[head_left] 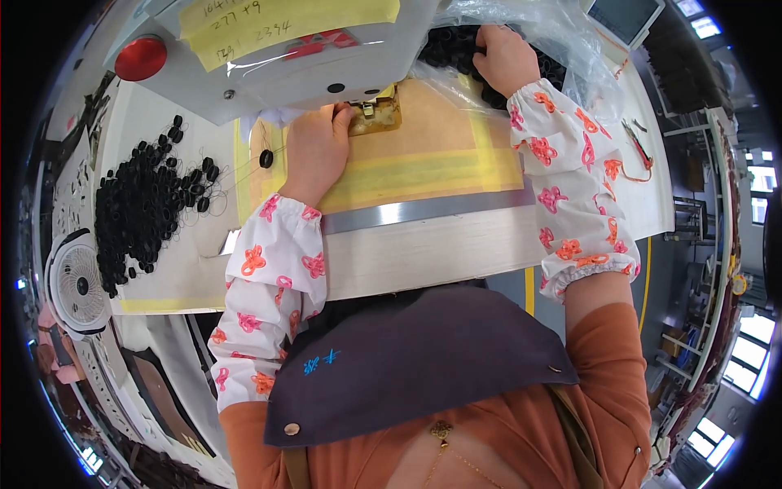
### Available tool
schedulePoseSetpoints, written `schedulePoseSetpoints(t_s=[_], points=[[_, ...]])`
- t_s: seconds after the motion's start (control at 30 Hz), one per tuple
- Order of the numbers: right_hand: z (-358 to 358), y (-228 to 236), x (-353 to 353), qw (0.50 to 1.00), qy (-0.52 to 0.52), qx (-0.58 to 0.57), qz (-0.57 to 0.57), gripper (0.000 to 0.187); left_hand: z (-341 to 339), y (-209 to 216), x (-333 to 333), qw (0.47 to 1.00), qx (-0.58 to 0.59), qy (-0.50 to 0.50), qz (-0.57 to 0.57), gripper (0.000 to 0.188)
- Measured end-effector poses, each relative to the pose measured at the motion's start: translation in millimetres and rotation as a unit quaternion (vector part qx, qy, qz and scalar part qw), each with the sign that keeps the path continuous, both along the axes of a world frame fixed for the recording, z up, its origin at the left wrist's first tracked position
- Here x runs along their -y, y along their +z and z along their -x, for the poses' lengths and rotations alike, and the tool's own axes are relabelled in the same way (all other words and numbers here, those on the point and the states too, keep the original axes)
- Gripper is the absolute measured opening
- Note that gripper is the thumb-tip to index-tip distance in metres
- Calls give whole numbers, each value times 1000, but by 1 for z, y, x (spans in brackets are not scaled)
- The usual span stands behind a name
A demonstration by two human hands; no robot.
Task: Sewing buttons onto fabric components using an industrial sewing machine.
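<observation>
My left hand (318,153) is closed beside the needle plate (383,116) of a grey sewing machine (269,69). Its fingertips press together at the presser foot (369,109), and whatever they pinch is hidden. My right hand (507,62) reaches into a clear plastic bag (588,61) of small black loops (446,50) at the far right. The fingers there curl down among the loops, so what they grip cannot be made out. One black loop (265,159) hangs on thread just left of my left hand.
A heap of threaded black loops (134,208) covers the table's left side. Yellow tape (423,169) borders the brown work surface (444,130), with a metal strip (391,214) along its near edge. Red-handled snippers (638,143) lie at right; a white fan (79,285) stands at left.
</observation>
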State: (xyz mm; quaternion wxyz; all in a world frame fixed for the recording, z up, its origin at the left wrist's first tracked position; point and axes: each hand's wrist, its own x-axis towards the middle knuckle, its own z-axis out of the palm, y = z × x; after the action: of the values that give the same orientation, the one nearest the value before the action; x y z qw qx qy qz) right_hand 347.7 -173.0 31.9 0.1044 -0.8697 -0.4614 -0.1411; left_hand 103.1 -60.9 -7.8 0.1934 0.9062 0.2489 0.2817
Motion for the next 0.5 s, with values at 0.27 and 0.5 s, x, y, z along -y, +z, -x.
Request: schedulePoseSetpoints(t_s=[0.27,0.5], points=[[94,-8,7,823,233,-457,-245,22,11,14,5,949,88,-12,304,20],[128,-26,6,800,255,-487,-240,23,12,24,7,892,113,-88,428,20]])
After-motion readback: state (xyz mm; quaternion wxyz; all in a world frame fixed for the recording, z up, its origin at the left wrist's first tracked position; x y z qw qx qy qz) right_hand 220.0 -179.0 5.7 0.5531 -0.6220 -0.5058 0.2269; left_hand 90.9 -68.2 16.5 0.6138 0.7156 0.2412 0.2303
